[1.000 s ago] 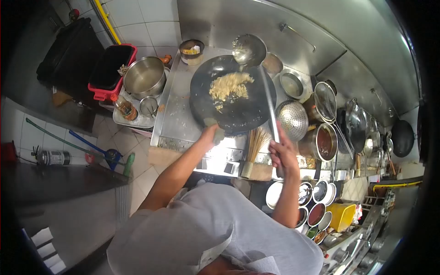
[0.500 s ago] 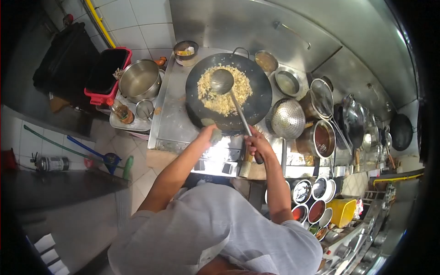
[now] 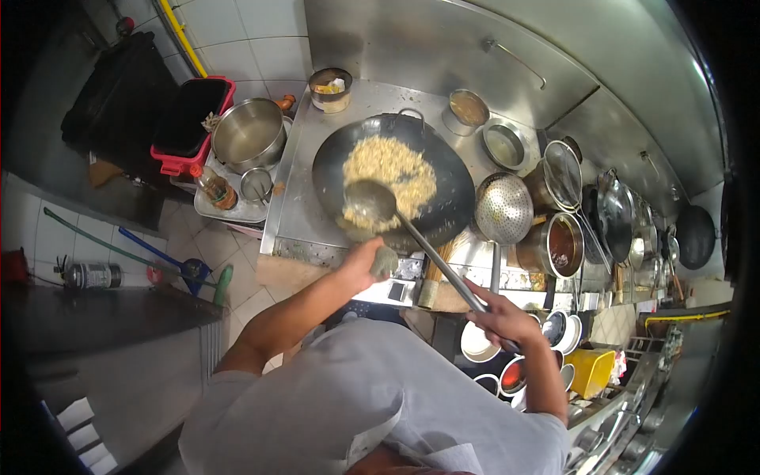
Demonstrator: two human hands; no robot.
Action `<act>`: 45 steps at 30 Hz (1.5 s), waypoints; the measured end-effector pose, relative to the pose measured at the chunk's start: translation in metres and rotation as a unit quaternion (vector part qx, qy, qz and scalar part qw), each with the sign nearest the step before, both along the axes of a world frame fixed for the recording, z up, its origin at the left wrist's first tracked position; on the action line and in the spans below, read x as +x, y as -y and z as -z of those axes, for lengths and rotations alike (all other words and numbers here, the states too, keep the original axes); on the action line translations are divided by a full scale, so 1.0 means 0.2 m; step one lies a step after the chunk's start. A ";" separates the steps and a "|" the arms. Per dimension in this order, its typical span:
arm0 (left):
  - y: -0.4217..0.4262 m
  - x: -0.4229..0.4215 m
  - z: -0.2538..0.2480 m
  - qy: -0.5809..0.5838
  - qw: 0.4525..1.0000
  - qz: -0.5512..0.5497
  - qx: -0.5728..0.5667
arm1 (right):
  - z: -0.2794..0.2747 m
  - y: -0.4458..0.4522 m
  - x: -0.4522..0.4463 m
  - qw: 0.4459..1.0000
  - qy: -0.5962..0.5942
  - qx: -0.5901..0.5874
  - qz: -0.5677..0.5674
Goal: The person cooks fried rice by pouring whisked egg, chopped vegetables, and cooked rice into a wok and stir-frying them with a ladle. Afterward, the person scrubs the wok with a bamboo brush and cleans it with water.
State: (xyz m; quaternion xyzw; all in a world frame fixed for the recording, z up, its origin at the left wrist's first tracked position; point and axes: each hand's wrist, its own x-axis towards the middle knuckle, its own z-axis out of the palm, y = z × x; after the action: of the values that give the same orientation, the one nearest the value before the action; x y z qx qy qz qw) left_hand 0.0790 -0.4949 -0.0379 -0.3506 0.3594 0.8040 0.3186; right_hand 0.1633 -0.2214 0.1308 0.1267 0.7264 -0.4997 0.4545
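Observation:
A large dark wok point(image 3: 447, 178) sits on the steel stove, tilted toward me, with fried rice point(image 3: 388, 166) spread in it. My left hand point(image 3: 366, 261) is closed on a greyish-green cloth point(image 3: 385, 264) at the wok's near rim. Wrapped round the long handle of a steel ladle point(image 3: 434, 255) are the fingers of my right hand point(image 3: 505, 318), out to the right of the stove's front edge. The ladle's bowl rests in the near left part of the rice. Whether the cloth covers a wok handle I cannot tell.
Right of the wok lie a perforated skimmer point(image 3: 504, 207), a pot of dark red sauce point(image 3: 558, 244) and a metal bowl point(image 3: 504, 144). A big steel pot point(image 3: 248, 141) and an oil bottle point(image 3: 214, 187) stand at left. Several seasoning containers point(image 3: 480, 342) sit below right.
The wok has tipped and come nearer, and the rice has shifted in it. My right hand has drawn the ladle back toward me and right. My left hand has moved slightly nearer.

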 end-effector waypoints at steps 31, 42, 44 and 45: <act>0.01 0.02 0.52 -0.085 0.995 -0.041 0.014 | 0.04 0.00 -0.23 0.856 -0.474 0.207 -0.015; 0.01 -0.33 0.62 -0.066 0.997 0.028 -0.026 | 0.76 0.33 -0.48 0.945 -0.085 -0.181 0.259; 0.01 -0.31 0.56 -0.057 0.997 0.022 -0.036 | 0.65 0.35 -0.39 0.962 -0.167 -0.097 0.190; 0.00 -0.33 0.53 -0.052 0.998 0.014 -0.041 | 0.69 0.27 -0.42 0.962 -0.169 -0.098 0.193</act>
State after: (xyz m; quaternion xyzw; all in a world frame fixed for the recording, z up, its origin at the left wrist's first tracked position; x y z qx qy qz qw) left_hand 0.0137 -0.4948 -0.1447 -0.3164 0.4132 0.8010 0.2959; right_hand 0.0800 -0.2747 -0.0077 0.1333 0.7021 -0.6605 0.2304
